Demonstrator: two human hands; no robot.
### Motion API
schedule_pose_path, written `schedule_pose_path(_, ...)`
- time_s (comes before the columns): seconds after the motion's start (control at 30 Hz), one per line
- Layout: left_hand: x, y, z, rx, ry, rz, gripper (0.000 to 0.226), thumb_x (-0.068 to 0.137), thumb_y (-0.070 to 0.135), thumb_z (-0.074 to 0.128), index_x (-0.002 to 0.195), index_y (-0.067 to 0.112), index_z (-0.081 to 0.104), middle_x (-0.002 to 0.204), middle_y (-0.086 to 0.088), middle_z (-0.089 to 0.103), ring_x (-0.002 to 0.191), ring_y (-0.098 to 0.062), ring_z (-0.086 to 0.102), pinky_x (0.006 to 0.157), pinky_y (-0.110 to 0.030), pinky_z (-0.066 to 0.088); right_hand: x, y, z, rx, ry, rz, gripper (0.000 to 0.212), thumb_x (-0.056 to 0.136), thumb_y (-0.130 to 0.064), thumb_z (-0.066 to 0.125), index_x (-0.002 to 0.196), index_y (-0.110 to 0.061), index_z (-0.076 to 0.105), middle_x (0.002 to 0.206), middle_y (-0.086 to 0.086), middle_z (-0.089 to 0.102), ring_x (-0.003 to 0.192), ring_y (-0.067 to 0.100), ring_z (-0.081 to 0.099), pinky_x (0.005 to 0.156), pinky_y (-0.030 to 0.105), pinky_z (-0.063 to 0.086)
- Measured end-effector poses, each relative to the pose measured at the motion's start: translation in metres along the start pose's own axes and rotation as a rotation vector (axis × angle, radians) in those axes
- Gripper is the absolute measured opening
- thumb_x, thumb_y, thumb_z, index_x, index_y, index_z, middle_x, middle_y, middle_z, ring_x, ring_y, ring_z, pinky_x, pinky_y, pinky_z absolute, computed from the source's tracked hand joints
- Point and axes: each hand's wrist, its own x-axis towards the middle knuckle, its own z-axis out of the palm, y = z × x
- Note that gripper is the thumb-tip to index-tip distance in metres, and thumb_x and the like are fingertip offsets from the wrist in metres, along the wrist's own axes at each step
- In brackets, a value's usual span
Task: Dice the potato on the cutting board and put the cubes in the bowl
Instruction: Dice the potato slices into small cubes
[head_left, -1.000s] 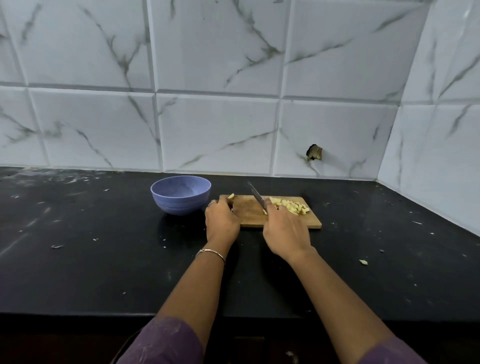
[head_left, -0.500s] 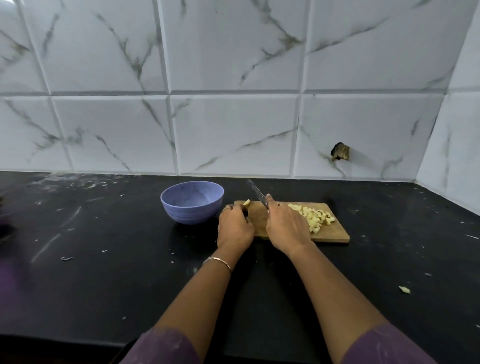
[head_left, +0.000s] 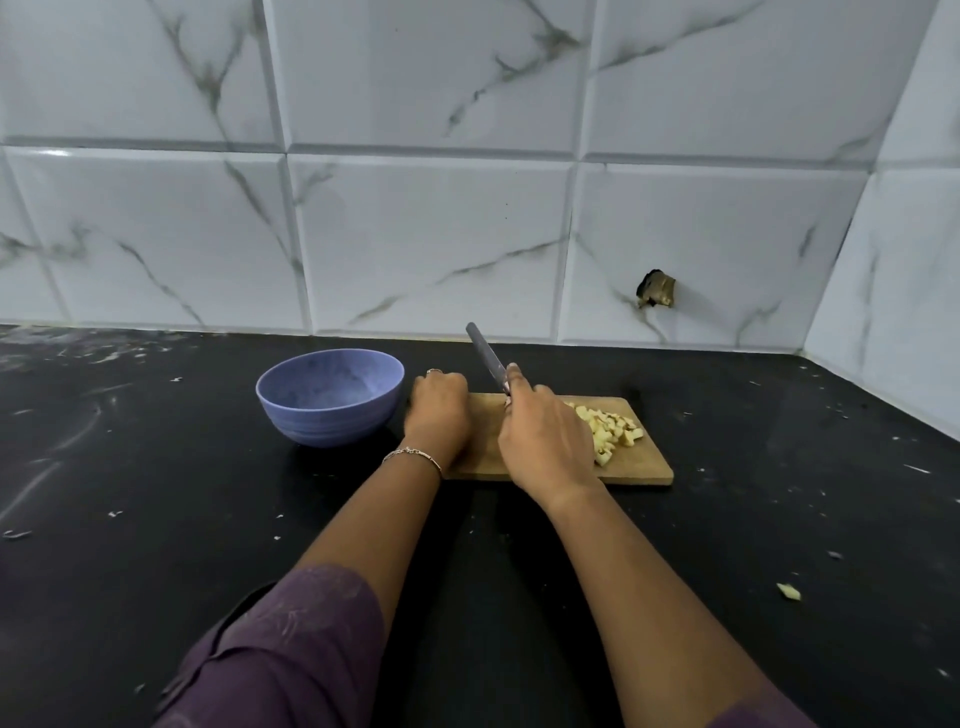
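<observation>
1. Black stone tabletop (head_left: 156, 519), white marble-look wall tiles (head_left: 431, 249) behind. The task's thing is on the board: a heap of pale yellow potato cubes (head_left: 613, 428) sits on the right half of the rectangular wooden cutting board (head_left: 644, 470). No cubes show in the round lavender-blue bowl (head_left: 330, 397) just left of the board.
2. The right hand (head_left: 545, 441) has its grip curled round the handle of the grey-bladed kitchen knife (head_left: 485, 358), with the blade angled up and away over the board. The left hand (head_left: 439, 410) sits knuckles-up on the board's left end. I can't tell whether that grip is pinching a last bit of potato, because it's hidden underneath.
3. Biggest worry imo is that the blade is close to those left knuckles. If only a small piece is left, the fingertips end up right by the cut, so it's easy to nick one or have the piece skid out.
4. The heap is near the board's right and front edges, so a sloppy scrape could send cubes onto the tabletop. One pale potato scrap (head_left: 788, 591) lies out there, well to the right.
5. For room, the left hand sits between the cubes and the bowl, so pushing cubes across means moving it out of the way first. The board could probably slide on that smooth top. The wall is well behind, and there's lots of open tabletop in front and to the left.
</observation>
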Motion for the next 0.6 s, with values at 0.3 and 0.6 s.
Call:
schedule_pose_path(0.3,-0.008,-0.003,-0.006,-0.271,0.036,-0.031,0.025,0.090,0.007,0.051,0.110,0.009,0.066,0.113,-0.013,0.067,0.108,-0.032,0.060,0.086,-0.036,0.049,0.001,0.002,0.001,-0.010,-0.012,0.013,0.053,0.105,-0.021,0.041,0.156,-0.020,0.026,0.117,0.006,0.060,0.099,0.021,0.062,0.070,0.030,0.041)
schedule_pose_path(0.6,-0.046,0.003,-0.020,-0.314,0.017,0.025,0.022,0.090,0.012,0.055,0.107,0.013,0.068,0.112,-0.010,0.068,0.108,-0.029,0.062,0.090,-0.037,0.051,-0.005,0.003,-0.002,-0.010,-0.032,0.004,0.055,0.103,-0.022,0.049,0.154,-0.021,0.031,0.117,0.005,0.061,0.103,0.022,0.062,0.076,0.031,0.045)
